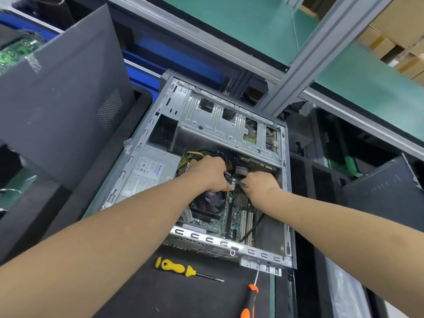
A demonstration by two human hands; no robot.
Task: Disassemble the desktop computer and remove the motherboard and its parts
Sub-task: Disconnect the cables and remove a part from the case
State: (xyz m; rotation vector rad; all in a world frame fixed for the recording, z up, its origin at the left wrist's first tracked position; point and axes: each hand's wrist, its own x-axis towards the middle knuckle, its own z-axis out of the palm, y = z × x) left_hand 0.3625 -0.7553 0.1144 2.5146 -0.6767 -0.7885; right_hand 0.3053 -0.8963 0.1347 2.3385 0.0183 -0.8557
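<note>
Case (146,134) lying open mid-counter, motherboard (238,216) sitting inside at near right. Left hand (207,173) grip curling on cable (236,181); right hand (261,183) pinching same cable. Risks: pulling on wire rather than plug, bending header pins; wrists scraping case rim.
</note>
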